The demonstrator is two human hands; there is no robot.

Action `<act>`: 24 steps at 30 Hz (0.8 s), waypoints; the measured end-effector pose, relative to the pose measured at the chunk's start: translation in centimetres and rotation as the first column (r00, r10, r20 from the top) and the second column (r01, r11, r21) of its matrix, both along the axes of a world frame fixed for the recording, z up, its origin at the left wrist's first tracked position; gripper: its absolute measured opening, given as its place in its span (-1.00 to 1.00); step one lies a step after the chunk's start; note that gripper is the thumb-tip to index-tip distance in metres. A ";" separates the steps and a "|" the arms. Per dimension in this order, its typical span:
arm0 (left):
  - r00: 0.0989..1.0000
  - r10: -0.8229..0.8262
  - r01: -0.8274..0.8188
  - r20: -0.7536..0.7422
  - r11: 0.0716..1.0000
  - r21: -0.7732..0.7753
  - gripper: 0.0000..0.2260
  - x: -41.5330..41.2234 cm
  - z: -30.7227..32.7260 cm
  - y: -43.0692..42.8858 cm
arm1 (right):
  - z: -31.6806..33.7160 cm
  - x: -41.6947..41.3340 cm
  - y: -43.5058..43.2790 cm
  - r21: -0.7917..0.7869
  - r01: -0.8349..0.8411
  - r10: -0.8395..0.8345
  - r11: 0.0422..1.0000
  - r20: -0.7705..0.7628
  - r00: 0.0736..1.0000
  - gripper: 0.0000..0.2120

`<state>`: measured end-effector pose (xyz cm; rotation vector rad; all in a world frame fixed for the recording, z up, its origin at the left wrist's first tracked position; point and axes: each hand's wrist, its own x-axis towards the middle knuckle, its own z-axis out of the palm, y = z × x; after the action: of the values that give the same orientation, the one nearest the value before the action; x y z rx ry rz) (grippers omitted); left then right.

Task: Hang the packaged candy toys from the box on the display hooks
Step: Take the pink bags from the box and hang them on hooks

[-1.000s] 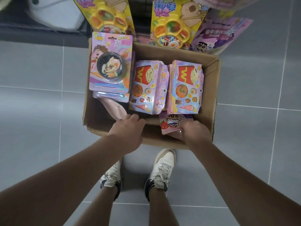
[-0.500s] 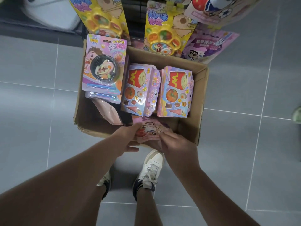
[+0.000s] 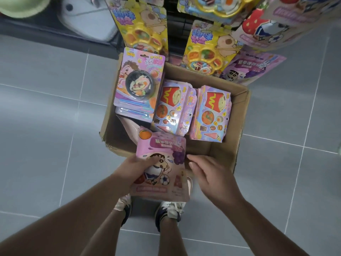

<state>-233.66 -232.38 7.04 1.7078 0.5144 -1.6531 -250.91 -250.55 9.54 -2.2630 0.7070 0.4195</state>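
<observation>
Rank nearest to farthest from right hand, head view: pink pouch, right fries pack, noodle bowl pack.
1. Pink pouch, in the left hand, beside the right hand.
2. Right fries pack, box's right side.
3. Noodle bowl pack, box's far-left corner.

Soft, even indoor light is falling from above on the grey tiled floor (image 3: 46, 126), which is giving back a dull, broad sheen. Shade is pooling around the white and navy sneakers (image 3: 171, 209) and along the inner left wall of the brown cardboard box (image 3: 239, 115). Small highlights are glinting off the clear plastic blister packs of fries-shaped candy (image 3: 210, 111). Blur is softening the print on the pink cartoon-printed candy pouch (image 3: 160, 163). The wide lens is stretching the bare forearms (image 3: 55, 228) at the bottom edge and smearing the hanging strawberry-printed pouch (image 3: 262, 28) and a green rounded object (image 3: 20, 6) along the top.
</observation>
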 end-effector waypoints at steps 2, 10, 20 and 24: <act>0.998 0.064 -0.064 -0.007 0.997 -0.047 -0.72 1.0 0.9 1.8 | -0.2 1.4 -0.4 -0.037 0.042 -0.042 0.998 -0.006 0.999 -0.66; 0.952 0.297 -0.280 0.078 0.944 -0.174 -0.17 5.4 2.6 8.3 | -2.8 9.4 1.8 0.007 0.094 -0.091 0.996 -0.150 0.984 -0.71; 0.902 0.388 -0.361 0.186 0.918 -0.166 -0.38 9.5 0.5 15.9 | -10.7 16.4 7.3 0.100 0.028 0.015 0.995 -0.406 0.914 -0.51; 0.902 0.382 -0.362 0.202 0.923 -0.128 -0.25 10.0 -0.1 18.2 | -12.4 18.1 8.7 -0.005 0.017 -0.018 1.000 -0.349 0.937 -0.42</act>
<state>-223.61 -214.22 6.98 1.5886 0.6061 -1.1777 -232.86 -241.87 -2.81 -2.2039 0.9035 0.8268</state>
